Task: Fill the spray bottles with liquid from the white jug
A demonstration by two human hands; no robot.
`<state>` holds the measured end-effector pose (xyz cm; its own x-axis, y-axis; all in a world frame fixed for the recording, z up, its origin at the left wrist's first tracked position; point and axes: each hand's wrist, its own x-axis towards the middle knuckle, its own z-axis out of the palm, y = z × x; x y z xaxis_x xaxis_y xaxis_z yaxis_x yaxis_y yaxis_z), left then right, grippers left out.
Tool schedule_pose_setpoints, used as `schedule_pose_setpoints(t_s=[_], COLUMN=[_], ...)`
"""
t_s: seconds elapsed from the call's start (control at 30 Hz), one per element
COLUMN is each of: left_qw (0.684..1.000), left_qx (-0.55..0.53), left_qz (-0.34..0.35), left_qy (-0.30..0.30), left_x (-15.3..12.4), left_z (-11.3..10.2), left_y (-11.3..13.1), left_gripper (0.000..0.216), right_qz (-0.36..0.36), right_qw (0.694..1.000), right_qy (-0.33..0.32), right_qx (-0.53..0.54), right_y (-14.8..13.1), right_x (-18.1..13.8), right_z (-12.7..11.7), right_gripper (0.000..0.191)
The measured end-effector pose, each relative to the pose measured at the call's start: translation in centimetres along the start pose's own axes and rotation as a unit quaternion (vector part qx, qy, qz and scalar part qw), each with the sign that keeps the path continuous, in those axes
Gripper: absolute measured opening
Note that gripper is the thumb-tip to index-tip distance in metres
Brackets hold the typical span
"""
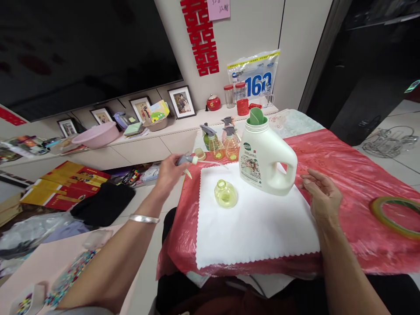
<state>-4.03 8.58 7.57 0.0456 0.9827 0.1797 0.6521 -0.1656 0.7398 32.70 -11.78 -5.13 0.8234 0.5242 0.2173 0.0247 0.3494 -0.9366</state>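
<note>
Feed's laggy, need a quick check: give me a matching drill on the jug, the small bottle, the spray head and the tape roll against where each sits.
1 jug
2 small bottle
3 spray head
4 tape roll

a in left hand
b on red cover, far right
c capless, on white cloth
d beside right hand

Pairs: 1-d, 2-c, 3-a, 4-b

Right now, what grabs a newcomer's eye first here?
The big white plastic detergent jug with green cap stands at the far edge of the white scalloped cloth, on the red plastic table cover. The left hand holds a grey spray-pump head; a small round yellow-green bottle sits uncapped on the cloth.
</note>
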Motion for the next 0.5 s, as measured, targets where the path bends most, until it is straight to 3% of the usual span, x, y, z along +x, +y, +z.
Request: schedule_pose_setpoints(t_s=[0.13, 0.23, 0.37, 0.5], left_qw=[0.995, 0.993, 0.991, 0.982], left_qx=[-0.099, -0.091, -0.018, 0.03], left_qz=[0.034, 0.076, 0.13, 0.186], left_qy=[-0.003, 0.01, 0.03, 0.003], left_x=[-1.0, -3.2, -5.4, -5.7], left_z=[-4.8, -6.8, -7.5, -6.8], left_y=[3.2, 6.1, 8.6, 8.7], left_gripper=[0.046, 0.043, 0.041, 0.038], right_qz=[0.004, 0.01, 0.012, 0.012], right_qw=[1.0, 1.0, 1.0, 1.0], right_qy=[0.004, 0.003, 0.001, 0.0], right_qx=[-0.005, -0.011, -0.013, -0.013], right_y=[0.1, 0.2, 0.4, 0.5], right_x=[-0.1, -0.2, -0.2, -0.2], right_z=[-0.3, -0.4, -0.3, -0.3], right_gripper=[0.051, 0.052, 0.054, 0.054])
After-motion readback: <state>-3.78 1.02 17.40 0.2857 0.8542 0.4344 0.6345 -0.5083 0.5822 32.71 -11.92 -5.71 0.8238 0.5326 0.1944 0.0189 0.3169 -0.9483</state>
